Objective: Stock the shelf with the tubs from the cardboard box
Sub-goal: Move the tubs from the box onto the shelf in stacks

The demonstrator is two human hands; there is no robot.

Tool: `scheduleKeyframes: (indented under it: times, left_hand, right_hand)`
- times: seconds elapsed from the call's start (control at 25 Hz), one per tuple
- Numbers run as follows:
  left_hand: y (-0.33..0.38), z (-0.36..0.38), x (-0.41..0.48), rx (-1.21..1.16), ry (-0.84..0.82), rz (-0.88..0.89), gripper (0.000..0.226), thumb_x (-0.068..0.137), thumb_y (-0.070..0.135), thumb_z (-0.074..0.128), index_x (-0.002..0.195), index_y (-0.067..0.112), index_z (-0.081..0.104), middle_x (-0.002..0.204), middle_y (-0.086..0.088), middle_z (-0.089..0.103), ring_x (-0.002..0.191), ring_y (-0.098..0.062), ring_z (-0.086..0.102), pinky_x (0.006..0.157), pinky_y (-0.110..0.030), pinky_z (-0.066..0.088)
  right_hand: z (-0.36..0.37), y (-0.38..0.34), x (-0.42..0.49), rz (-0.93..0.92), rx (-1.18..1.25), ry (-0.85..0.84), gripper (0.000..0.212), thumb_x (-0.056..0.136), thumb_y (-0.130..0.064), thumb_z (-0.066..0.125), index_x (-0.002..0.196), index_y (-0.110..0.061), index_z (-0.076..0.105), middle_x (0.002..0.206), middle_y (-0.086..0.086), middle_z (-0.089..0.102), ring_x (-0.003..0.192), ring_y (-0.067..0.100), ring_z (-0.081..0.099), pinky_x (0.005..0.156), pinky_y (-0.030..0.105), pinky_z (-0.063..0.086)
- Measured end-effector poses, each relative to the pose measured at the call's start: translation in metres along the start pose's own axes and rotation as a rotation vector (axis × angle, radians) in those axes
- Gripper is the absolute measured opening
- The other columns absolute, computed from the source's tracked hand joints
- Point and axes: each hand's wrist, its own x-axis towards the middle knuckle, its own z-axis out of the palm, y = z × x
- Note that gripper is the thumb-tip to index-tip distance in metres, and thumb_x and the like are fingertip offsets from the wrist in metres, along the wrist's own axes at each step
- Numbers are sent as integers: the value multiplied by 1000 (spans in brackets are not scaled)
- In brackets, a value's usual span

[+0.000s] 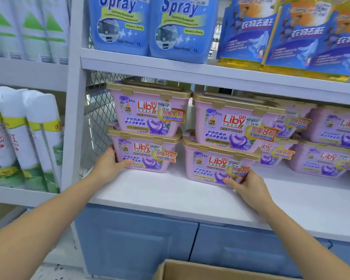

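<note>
Pink Liby tubs with gold lids stand in two-high stacks on the white shelf [170,190]. My left hand [111,164] grips the lower left corner of the bottom tub [148,154] of the left stack; another tub [150,112] rests on top of it. My right hand [245,182] holds the lower right front of the bottom tub [214,166] of the middle stack, under a second tub [234,122]. More tubs [329,142] are stacked further right. The cardboard box [190,269] shows only its rim at the bottom edge.
Blue spray refill pouches [150,27] and blue detergent packs [291,33] fill the shelf above. White aerosol cans [28,134] stand in the left bay. A wire mesh panel [97,122] closes the shelf's left end. Blue cabinet doors [139,243] sit below.
</note>
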Motion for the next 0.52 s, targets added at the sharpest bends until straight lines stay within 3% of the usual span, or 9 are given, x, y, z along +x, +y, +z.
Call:
scheduleKeyframes:
  times: [0.2,0.28,0.4,0.52]
  left_hand:
    - [-9,-10,24,-112,41,-26,36,79,1,67,111,8,53,114,-7,61,99,-23,58,91,-38,46]
    - [-21,-14,35,-99,78,-30,35,79,7,68,111,12,54,113,-7,62,102,-26,60,97,-45,46]
    - [-55,-18,64,-48,110,-38,43,67,33,73,105,24,55,114,-5,67,107,-30,62,97,-51,47]
    - [-51,-16,74,-1,119,-29,45,73,27,71,114,15,56,119,-11,66,109,-31,61,97,-51,46]
  right_hand:
    - [24,-20,22,-6,5,-37,40,79,-29,71,62,-27,34,63,-6,52,60,5,49,51,21,33]
    - [34,-24,32,-16,0,-36,40,79,-30,71,64,-28,34,64,-6,52,60,4,49,52,20,34]
    - [44,-25,50,-7,-19,-40,41,78,-33,71,63,-24,34,65,-2,50,61,16,50,54,30,35]
    - [52,-25,67,-14,-55,-44,42,79,-37,69,61,-28,32,63,-10,47,73,26,51,64,31,36]
